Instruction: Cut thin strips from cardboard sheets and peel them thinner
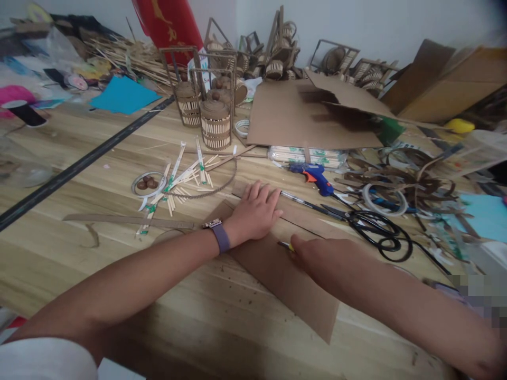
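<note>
My left hand lies flat with its fingers slightly apart, pressing on a brown cardboard piece. A watch with a purple band is on that wrist. My right hand is closed around a small utility knife; only a bit of yellow body and the thin blade end show, and the rest is hidden in the fist. Its tip is over the cardboard, to the right of my left hand. Just beyond the hands lie black-handled scissors and a blue glue gun.
Small slatted lidded buckets with tall handles stand at the back. A big cardboard sheet lies behind the glue gun. Chopsticks and cut sticks are scattered left of centre, near a tape ring with brown balls inside. Brown strips pile up at right.
</note>
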{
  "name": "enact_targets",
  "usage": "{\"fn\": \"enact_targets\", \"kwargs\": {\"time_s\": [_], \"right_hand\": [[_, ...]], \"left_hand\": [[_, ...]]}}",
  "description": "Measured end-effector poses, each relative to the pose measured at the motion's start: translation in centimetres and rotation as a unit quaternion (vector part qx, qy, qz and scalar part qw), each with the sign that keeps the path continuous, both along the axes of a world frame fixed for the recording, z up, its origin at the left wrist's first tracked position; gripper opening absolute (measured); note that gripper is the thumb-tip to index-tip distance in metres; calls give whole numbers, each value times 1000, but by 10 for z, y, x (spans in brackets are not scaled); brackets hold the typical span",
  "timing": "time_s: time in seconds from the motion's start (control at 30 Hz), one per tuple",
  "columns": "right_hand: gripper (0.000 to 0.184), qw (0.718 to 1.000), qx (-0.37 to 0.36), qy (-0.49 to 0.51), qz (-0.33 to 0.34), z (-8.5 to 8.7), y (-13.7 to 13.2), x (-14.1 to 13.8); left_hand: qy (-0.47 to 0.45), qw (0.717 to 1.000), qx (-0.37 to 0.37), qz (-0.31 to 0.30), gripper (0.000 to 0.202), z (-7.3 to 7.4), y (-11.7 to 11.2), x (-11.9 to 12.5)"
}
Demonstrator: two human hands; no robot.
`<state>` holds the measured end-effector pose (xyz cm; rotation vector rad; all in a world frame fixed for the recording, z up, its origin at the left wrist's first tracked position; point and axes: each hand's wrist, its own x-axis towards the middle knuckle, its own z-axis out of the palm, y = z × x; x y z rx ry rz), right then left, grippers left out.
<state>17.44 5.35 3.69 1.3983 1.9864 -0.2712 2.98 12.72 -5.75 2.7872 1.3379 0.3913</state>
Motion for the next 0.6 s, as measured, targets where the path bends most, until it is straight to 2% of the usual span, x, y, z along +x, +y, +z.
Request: {"fn": "enact_targets", "kwargs": {"time_s": [0.43, 0.6], "right_hand": [[24, 1000, 4, 8, -19, -7, -11, 19], [17, 998, 44, 25, -35, -12, -24, 36]], "left_hand": [[7, 1000, -7, 1, 57, 2, 1, 0], [10, 1000, -10, 5, 56, 4, 0, 0]]}}
